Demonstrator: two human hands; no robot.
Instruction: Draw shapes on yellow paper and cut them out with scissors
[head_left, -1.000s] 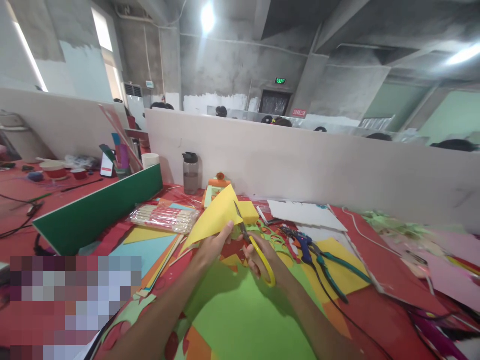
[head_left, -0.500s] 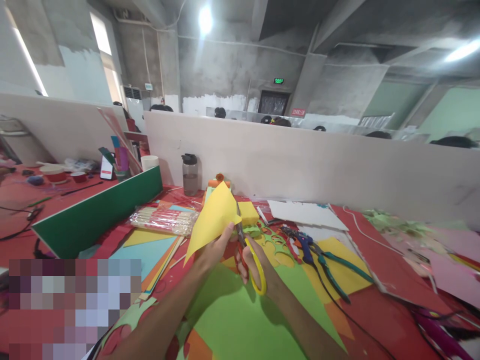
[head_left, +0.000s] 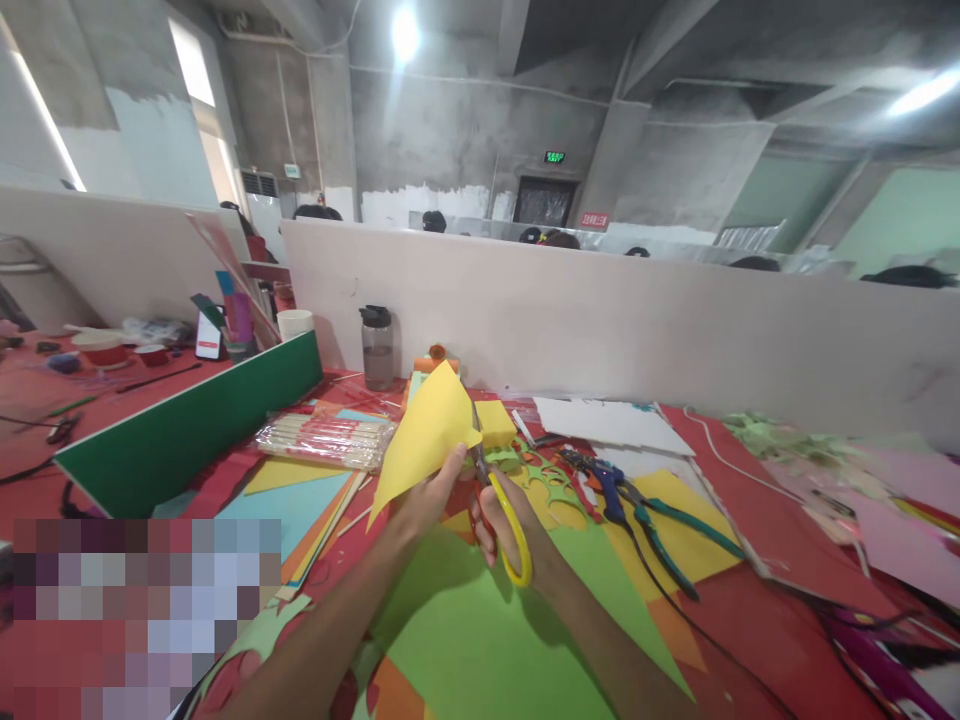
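Observation:
A sheet of yellow paper is gripped in my left hand, tilted up with one corner pointing away from me. My right hand is closed around scissors with yellow and red handles. Their blades lie along the right edge of the yellow paper, close to my left thumb; a small tab of paper juts out there. Beneath both hands lies a large green sheet. Just beyond the blades is a yellow block-like stack.
Green paper with round cut-outs, a blue glue gun and green-handled pliers lie to the right. On the left are wrapped sticks and a green divider. A water bottle stands by the white partition.
The view has shifted very slightly. Both hands, the yellow paper and the scissors hold nearly the same pose as before.

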